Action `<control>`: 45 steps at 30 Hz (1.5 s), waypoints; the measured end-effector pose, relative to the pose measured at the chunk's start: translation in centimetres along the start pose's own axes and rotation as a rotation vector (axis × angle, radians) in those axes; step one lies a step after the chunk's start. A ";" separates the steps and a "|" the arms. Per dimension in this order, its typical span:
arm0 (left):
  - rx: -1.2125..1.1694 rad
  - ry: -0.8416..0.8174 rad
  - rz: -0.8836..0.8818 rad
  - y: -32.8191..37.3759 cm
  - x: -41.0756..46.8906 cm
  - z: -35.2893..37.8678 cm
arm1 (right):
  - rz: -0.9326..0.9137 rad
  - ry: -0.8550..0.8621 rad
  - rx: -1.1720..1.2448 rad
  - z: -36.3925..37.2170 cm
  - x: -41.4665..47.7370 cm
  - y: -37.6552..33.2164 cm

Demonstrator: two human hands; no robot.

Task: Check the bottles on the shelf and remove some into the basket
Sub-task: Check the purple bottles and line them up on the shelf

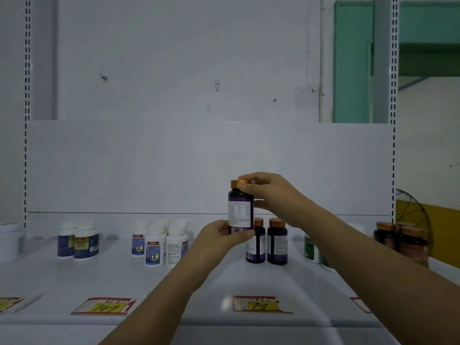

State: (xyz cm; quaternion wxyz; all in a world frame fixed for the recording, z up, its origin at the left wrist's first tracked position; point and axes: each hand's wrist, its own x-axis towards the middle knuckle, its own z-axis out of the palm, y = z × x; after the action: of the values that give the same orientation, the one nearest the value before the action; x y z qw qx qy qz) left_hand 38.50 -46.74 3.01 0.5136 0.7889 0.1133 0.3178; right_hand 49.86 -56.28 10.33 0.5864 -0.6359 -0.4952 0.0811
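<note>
A dark purple bottle [239, 210] with an orange cap and a white label is held upright above the white shelf [149, 280]. My left hand [219, 236] grips its base from the left. My right hand [268, 195] holds its cap and upper side from the right. Two matching purple bottles [276, 241] stand on the shelf just behind and below it. No basket is in view.
Groups of white-capped bottles stand at the left [79, 241] and centre-left [161, 242]. Green-labelled bottles [311, 249] and brown bottles with orange caps [403, 239] stand at the right. Price tags [105, 306] lie along the shelf front. A black fan [413, 215] stands beyond the right upright.
</note>
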 end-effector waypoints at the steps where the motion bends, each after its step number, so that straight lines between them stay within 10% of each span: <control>1: -0.004 0.028 -0.001 -0.2 0.2 -0.1 | 0.007 -0.024 0.027 -0.1 -0.1 0.1; 7: 0.092 0.242 0.047 -0.1 0.5 1.0 | 0.011 0.083 -0.127 0.3 0.3 -0.2; 14: 0.031 -0.036 -0.001 0.1 0.5 0.4 | -0.019 0.068 -0.037 -0.5 -0.1 0.5; 22: 0.030 0.203 0.068 0.3 0.6 0.6 | 0.020 0.101 -0.111 0.6 0.7 -0.2; 45: -0.151 0.041 0.049 -1.0 0.2 -1.1 | -0.044 0.015 -0.036 1.3 -0.2 -0.6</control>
State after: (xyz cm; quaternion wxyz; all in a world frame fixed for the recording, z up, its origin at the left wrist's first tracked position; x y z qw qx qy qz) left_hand 38.14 -45.35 2.52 0.5614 0.7436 0.0801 0.3543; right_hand 48.61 -55.66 10.35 0.5804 -0.6358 -0.5060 0.0543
